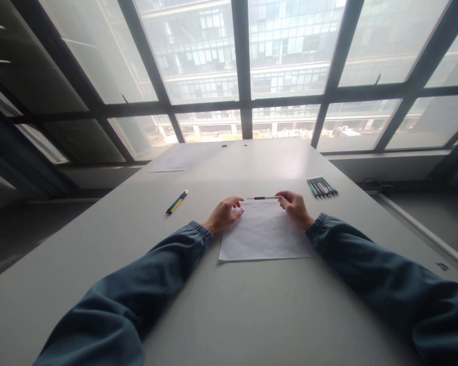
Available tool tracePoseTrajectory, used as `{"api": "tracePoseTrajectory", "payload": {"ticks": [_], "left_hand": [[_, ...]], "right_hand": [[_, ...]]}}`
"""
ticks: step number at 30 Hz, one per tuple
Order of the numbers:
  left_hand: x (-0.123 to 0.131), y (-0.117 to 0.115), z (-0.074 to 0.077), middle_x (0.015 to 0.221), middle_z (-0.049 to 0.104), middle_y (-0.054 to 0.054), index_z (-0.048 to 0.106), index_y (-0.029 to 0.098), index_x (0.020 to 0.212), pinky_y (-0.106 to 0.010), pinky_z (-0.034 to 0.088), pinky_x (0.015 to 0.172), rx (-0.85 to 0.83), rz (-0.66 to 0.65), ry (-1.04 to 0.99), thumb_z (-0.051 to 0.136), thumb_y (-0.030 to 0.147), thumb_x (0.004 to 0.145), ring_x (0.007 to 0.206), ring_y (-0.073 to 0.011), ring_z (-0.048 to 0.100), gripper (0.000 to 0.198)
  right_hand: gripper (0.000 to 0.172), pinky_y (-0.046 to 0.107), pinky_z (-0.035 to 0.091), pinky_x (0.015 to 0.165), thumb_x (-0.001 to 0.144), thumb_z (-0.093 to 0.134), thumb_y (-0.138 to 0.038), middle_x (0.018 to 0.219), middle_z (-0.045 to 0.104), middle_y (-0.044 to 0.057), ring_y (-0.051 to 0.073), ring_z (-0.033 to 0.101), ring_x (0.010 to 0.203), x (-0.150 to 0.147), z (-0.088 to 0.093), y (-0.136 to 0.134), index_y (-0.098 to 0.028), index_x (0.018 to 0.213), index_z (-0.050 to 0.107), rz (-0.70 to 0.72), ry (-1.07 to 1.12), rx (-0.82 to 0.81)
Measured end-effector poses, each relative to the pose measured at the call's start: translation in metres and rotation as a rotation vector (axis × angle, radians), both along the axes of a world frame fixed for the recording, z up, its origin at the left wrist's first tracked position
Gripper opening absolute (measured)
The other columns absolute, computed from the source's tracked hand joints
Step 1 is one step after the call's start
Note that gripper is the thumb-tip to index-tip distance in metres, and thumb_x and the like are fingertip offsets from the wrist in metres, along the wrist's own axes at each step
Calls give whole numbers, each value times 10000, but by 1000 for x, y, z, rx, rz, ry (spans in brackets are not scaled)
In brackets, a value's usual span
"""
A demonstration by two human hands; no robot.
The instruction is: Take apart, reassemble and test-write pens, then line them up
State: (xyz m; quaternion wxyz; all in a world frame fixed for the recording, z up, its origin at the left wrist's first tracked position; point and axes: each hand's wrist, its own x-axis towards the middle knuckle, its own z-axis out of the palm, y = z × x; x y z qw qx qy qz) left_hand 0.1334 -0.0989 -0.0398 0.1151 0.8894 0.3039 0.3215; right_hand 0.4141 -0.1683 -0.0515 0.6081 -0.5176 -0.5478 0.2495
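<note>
My right hand (293, 207) pinches the rear end of a pen (262, 197) with a dark grip. The pen lies level above the far edge of a white sheet of paper (267, 239), its thin tip pointing left. Facing that tip is my left hand (226, 213), fingers curved and apart, with nothing visible between them. It rests by the paper's upper left corner, a small gap from the pen.
Left of the paper lie a blue pen and a yellow pen (177, 202) side by side. Several pens (322, 186) form a row at right. More papers (171, 158) lie at the white table's (229, 315) far left, before tall windows.
</note>
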Motion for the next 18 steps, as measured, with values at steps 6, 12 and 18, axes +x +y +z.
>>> {"api": "tracePoseTrajectory", "payload": {"ticks": [6,12,18], "left_hand": [[2,-4,8,1048,700,-71,678,216,1142,-402,522,933,158,32,-72,685,330,908,1007,-230,622,260],[2,-6,11,999,716,-60,746,254,1093,-385,507,901,266,-8,-51,647,361,938,953,-220,601,213],[2,-4,10,935,705,-52,765,263,1051,-365,488,846,299,28,6,615,318,961,902,-210,588,184]], "right_hand": [[292,300,482,572,790,671,-395,710,689,55,161,582,603,-6,8,-6,-146,914,759,19,-48,6],[298,332,518,650,795,697,-410,786,730,72,174,626,636,-9,8,-8,-159,935,774,80,-91,27],[264,335,515,682,804,683,-369,812,736,70,177,633,679,-8,7,-7,-161,940,773,76,-97,45]]}}
